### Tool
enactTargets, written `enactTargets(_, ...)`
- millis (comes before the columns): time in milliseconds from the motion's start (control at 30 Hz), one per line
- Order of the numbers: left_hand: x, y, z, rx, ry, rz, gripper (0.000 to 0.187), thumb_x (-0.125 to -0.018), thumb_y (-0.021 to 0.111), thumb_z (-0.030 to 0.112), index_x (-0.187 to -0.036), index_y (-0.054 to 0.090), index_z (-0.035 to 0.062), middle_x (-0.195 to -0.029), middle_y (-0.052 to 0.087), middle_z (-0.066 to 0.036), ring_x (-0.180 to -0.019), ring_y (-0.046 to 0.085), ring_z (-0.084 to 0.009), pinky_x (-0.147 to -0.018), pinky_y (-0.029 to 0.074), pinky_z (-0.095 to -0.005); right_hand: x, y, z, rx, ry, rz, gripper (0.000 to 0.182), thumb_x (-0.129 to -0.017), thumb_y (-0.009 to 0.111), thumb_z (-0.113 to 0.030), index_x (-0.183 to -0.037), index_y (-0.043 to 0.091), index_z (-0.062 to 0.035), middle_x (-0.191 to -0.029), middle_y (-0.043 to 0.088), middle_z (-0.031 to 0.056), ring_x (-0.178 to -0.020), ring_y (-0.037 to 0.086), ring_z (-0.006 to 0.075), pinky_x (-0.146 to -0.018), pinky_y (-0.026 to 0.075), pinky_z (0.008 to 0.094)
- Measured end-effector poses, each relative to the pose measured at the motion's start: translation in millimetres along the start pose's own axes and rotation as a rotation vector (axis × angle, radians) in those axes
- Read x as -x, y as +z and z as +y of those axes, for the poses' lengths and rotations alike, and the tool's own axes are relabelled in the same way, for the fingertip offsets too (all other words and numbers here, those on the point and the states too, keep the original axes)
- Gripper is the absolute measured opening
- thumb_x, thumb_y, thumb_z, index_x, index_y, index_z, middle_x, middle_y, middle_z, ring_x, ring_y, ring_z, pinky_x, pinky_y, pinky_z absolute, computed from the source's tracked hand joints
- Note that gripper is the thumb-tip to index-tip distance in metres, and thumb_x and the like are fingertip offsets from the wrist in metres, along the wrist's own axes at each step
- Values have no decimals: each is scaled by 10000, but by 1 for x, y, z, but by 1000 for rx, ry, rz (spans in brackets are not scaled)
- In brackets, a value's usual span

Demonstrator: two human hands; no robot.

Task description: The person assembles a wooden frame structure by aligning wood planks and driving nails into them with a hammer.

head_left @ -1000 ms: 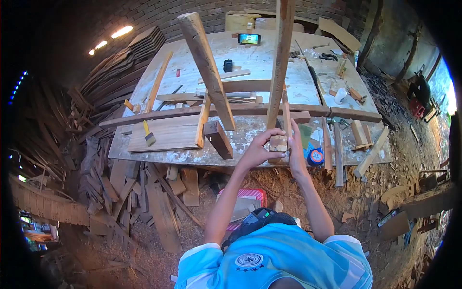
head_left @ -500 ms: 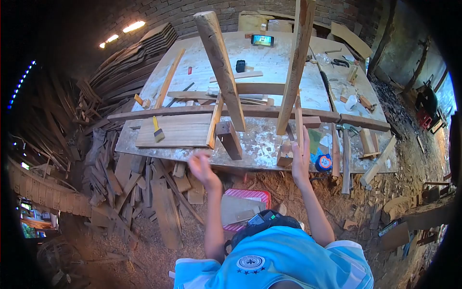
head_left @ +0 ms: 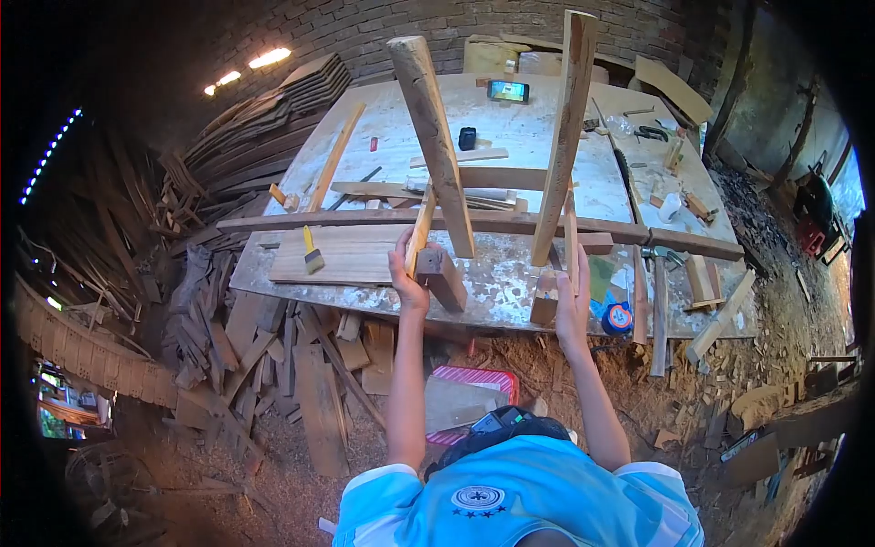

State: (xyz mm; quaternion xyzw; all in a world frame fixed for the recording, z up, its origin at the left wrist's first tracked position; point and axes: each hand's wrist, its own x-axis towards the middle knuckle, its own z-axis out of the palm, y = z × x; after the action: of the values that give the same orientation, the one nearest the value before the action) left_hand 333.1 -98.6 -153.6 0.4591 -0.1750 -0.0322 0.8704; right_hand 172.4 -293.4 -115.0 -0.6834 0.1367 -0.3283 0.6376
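Mid-picture, the left hand (head_left: 409, 281) and right hand (head_left: 571, 317) touched opposite sides of a legged wooden frame (head_left: 441, 155); whether their fingers pinched it, I couldn't tell.

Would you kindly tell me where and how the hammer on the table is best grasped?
Probably by the near end of the hammer's handle, from the person's side with the right hand, the closer one. The handle points toward the person and juts past the near edge of the table, leaving fingers room underneath.
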Motion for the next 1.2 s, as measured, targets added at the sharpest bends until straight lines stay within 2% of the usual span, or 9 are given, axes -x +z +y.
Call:
enactTargets(100,4,12,-3,-49,102,96,779,-818,278,670,-1262,385,38,-1201,467,-120,-1082,468,-207,-927,350,-337,-1,1,-1,-44,17,-3,497,-894,390,-176,-1360,262,-56,-1367,302,126,-1245,297,216,-1024,226,326)
enactTargets(200,3,10,-17,-77,221,112,770,-789,360,658,-1263,373,51,-1159,485,-105,-1015,511,-217,-900,375,-339,-1,-1,-1,-21,21,1,503,-889,390,-158,-1362,257,-53,-1367,303,125,-1244,299,214,-1025,227,326)
enactTargets(300,3,6,-22,-51,209,88,726,-813,350,609,-1233,398,19,-1132,494,-123,-1001,514,-221,-869,397,-333,-3,-1,0,10,3,4,510,-885,393,-147,-1365,250,-51,-1368,302,123,-1243,301,210,-1023,233,324)
enactTargets(500,-1,12,-29,-249,326,411,586,-887,301,432,-1066,520,-81,-1005,561,-153,-949,532,-226,-840,414,-328,-2,1,-4,-51,45,-10,512,-883,391,-135,-1366,245,-50,-1373,293,120,-1248,294,209,-1024,227,316)
enactTargets(700,1,12,-17,-336,289,376,535,-900,289,337,-1069,539,-106,-1015,584,-178,-948,547,-240,-856,405,-331,-5,-1,0,15,-4,-17,515,-886,393,-141,-1370,238,-52,-1376,286,117,-1254,281,206,-1023,221,309)
enactTargets(900,1,9,-19,-244,236,375,538,-895,342,408,-1091,526,-58,-933,552,-97,-829,539,-167,-736,429,-290,-5,0,0,5,9,-32,526,-889,389,-93,-1384,209,-83,-1363,300,138,-1221,327,213,-997,257,308)
enactTargets(1000,3,4,-16,-189,163,322,545,-901,299,363,-1118,517,-87,-1063,556,-154,-961,529,-221,-852,404,-317,-6,-1,6,2,-15,-35,526,-891,387,-97,-1384,206,-81,-1364,300,135,-1215,332,211,-992,260,306)
enactTargets(1100,1,-9,-24,-64,121,299,624,-866,362,536,-1102,515,-21,-907,553,-72,-829,542,-175,-736,437,-294,-6,-1,10,16,-28,-37,524,-893,384,-101,-1385,204,-81,-1366,297,134,-1209,339,210,-990,265,307)
enactTargets(1200,-2,-11,-26,52,62,355,652,-838,379,591,-1081,521,3,-889,554,-68,-823,550,-176,-727,441,-298,-4,0,5,33,-5,-48,523,-896,381,-108,-1386,200,-79,-1372,287,139,-1218,332,214,-996,260,311)
